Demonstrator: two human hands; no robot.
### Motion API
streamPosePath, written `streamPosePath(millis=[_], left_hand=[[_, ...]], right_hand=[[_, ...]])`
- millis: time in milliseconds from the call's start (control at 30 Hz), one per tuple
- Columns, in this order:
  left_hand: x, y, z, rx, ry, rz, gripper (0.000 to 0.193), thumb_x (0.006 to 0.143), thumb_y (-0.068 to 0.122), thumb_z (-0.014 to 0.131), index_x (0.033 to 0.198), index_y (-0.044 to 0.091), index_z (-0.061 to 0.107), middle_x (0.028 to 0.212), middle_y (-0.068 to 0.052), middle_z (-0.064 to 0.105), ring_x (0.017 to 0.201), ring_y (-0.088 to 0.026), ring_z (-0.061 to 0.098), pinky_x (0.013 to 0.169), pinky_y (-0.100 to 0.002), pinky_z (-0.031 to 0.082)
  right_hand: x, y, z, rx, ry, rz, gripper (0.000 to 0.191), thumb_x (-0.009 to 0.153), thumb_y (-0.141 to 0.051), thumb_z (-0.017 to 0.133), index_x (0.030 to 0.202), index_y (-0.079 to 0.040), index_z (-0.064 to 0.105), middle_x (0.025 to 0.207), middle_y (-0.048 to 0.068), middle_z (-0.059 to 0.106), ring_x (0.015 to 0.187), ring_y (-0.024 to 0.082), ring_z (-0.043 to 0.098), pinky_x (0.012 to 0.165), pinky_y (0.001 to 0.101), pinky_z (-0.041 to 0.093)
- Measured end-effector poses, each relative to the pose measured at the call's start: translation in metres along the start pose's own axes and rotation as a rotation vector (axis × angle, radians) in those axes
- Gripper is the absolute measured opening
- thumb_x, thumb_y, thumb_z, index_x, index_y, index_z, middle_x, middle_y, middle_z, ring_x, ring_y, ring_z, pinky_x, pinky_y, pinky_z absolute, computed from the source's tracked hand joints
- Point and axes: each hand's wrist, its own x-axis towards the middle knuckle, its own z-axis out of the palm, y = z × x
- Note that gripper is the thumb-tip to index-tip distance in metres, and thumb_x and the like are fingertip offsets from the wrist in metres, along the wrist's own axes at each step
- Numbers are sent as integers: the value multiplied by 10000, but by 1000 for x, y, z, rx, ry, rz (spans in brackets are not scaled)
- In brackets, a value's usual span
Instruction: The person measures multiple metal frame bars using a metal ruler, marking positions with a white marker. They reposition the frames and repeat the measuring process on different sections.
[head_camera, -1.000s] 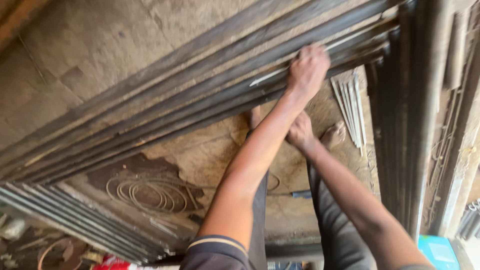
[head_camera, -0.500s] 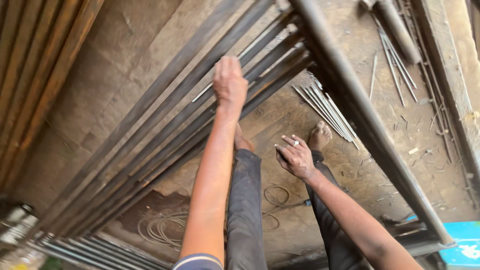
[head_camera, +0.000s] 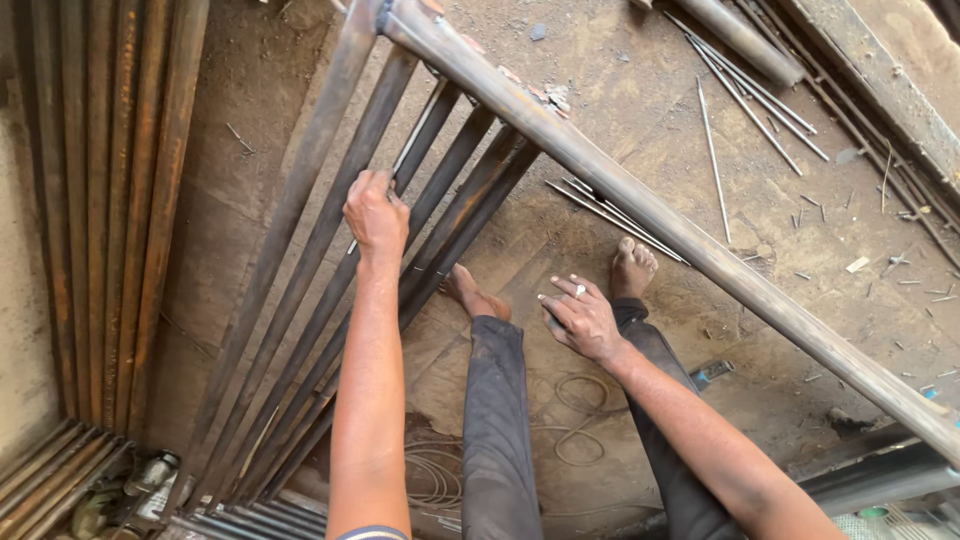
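My left hand (head_camera: 374, 213) grips one of several dark, rusty steel bars of a gate frame (head_camera: 300, 290) that stands tilted in front of me. My right hand (head_camera: 583, 318) hangs free below the frame's thick top rail (head_camera: 690, 235), fingers spread, a ring on one finger, holding nothing. My two bare feet stand on the dirt floor (head_camera: 640, 100), one foot (head_camera: 470, 292) just beside the bars, the other (head_camera: 632, 268) further right.
More rusty bars (head_camera: 110, 200) lean at the left. Thin metal rods (head_camera: 720, 150) lie scattered on the ground at the upper right. Coiled wire (head_camera: 570, 420) lies on the floor between my legs. A pipe (head_camera: 735, 35) rests at the top.
The view has swung right and down along the frame. My left hand keeps its grip on the bar. My right hand has opened its fingers and shifted slightly right.
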Motion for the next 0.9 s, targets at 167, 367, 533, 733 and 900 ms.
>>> streamPosePath(millis=[167, 367, 533, 733, 900], left_hand=[[-1, 3, -1, 42, -2, 22, 262, 744, -87, 715, 989, 5, 725, 957, -156, 668, 914, -396, 663, 782, -499, 545], [4, 2, 4, 100, -25, -11, 203, 713, -57, 674, 902, 10, 703, 975, -177, 671, 932, -421, 662, 781, -515, 557], [8, 4, 15, 12, 13, -4, 79, 819, 8, 653, 855, 40, 716, 939, -185, 675, 908, -424, 663, 787, -545, 553], [21, 21, 26, 67, 60, -74, 121, 843, 58, 667, 920, 38, 758, 974, -172, 733, 876, -353, 719, 692, -425, 632], [23, 29, 26, 249, -139, -54, 239, 844, -43, 734, 1081, -22, 716, 1030, -202, 737, 911, -319, 748, 544, -265, 634]], right_hand=[[19, -5, -3, 47, 5, 14, 265, 819, -135, 783, 1076, -82, 744, 951, 65, 749, 1164, 263, 675, 1045, 467, 498], [76, -38, 16, 124, 28, -14, 307, 872, -116, 766, 1173, -74, 720, 1101, 134, 756, 1128, 290, 699, 959, 411, 549], [138, -69, 63, 207, 56, -159, 380, 797, -74, 759, 1171, -40, 699, 1111, 170, 740, 1079, 348, 712, 914, 438, 592], [196, -98, 134, 140, -104, -304, 324, 837, -79, 760, 1152, -46, 691, 1073, 160, 741, 1041, 339, 708, 896, 436, 583], [211, -112, 167, -83, -188, -403, 286, 908, -96, 755, 1183, -51, 689, 1054, 133, 751, 1055, 308, 705, 895, 419, 574]])
